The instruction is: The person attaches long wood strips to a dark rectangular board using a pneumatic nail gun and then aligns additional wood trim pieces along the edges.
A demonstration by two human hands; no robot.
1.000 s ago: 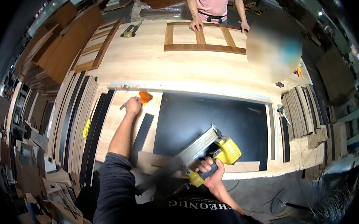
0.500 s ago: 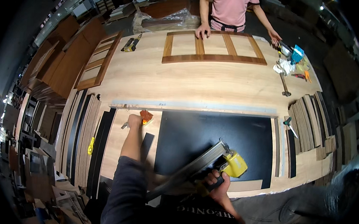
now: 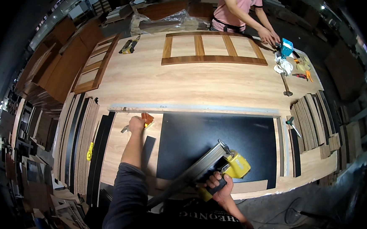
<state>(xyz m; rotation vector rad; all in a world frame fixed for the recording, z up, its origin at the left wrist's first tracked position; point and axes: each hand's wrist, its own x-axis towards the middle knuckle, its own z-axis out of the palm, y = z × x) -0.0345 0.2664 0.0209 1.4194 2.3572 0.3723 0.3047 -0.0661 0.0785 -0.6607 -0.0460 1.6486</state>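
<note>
My right hand (image 3: 221, 185) grips the dark handle of a yellow nail gun (image 3: 238, 165), its long silver magazine slanting up from the lower left. The gun is above the near part of a black panel (image 3: 190, 136). My left hand (image 3: 136, 124) is closed at the panel's far left, beyond its edge. A grey metal claw-like piece (image 3: 124, 129) pokes out beside it, and a red-brown piece (image 3: 147, 119) with a yellow part lies at its right. What the fingers hold is hidden. A dark strip (image 3: 148, 148) lies near my left forearm.
Across the table a person in pink reaches toward a teal tool (image 3: 286, 47). A wooden frame (image 3: 214, 59) lies before them. A hammer (image 3: 287, 88) is at the right. Stacked strips (image 3: 81, 137) line the left; more strips (image 3: 313, 118) stand at the right.
The person opposite has moved right, bringing both hands together by the teal tool, which has shifted slightly. My hands keep nearly the same places; the nail gun has tilted a little.
</note>
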